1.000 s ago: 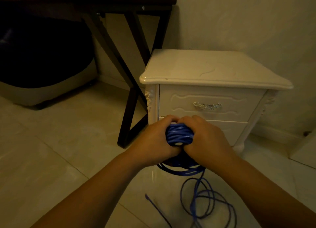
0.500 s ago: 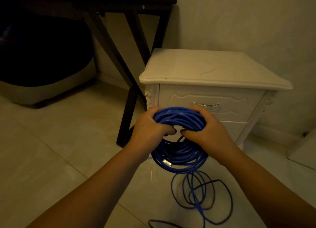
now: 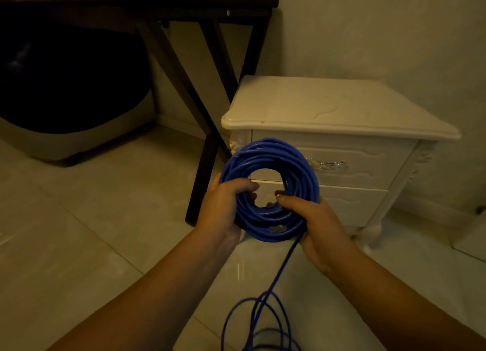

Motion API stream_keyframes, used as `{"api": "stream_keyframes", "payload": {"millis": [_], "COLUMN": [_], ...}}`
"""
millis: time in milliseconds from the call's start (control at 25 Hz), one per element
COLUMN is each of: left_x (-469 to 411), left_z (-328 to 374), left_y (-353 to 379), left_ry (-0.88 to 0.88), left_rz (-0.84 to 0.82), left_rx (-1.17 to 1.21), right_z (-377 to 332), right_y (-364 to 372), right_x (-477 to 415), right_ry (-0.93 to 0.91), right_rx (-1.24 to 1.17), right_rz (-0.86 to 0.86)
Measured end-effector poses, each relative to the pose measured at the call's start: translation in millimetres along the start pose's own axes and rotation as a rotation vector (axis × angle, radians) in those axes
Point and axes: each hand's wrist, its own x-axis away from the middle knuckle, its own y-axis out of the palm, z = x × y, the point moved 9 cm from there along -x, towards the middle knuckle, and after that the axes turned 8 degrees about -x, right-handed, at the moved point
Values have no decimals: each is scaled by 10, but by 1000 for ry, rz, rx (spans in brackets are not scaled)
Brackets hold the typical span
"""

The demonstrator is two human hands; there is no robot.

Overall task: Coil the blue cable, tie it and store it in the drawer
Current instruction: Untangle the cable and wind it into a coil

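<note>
Head view: at frame centre, the left hand [image 3: 223, 208] and right hand [image 3: 318, 224] are holding the coiled cable [image 3: 268, 153] upright. Each is gripping its lower rim, thumb on the near face, fingers curling through the hole. A loose tail is trailing to the floor [image 3: 105, 219] at bottom centre. The drawer [image 3: 368, 150] behind is sitting closed.

The scene is dimly lit with a warm yellowish cast. The nightstand top [image 3: 328, 106] is lit brightest, while deep shadow is cast under the dark table [image 3: 184, 7]. A faint glare is reflected on the floor tiles [image 3: 243, 269]. The blue cable [image 3: 297, 166] is rendered softly at the bottom edge.
</note>
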Motion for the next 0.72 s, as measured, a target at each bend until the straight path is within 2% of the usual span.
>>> {"api": "stream_keyframes", "payload": {"millis": [120, 240, 320, 440, 520, 600, 720], "left_x": [79, 112, 116, 144, 202, 228, 220], "left_z": [-161, -161, -50, 200, 208, 148, 191], "left_y": [76, 160, 208, 291, 396, 451, 435], "left_ry": [-57, -61, -14, 245, 390, 472, 551], "left_rz": [-57, -175, -265, -360, -440, -457, -336], "left_rx": [30, -135, -309, -636, -873, -1056, -1079], "right_z": [28, -122, -384, -771, -791, -687, -668], "right_y": [-64, -180, -230, -101, 90, 256, 334], "right_x": [-1, -11, -3, 70, 136, 204, 266], "right_ry": [61, 17, -100, -340, -436, -466, -525], "right_rx": [-64, 38, 241, 755, 1057, 1215, 1267], "right_rz": [60, 119, 145, 96, 15, -61, -69]}}
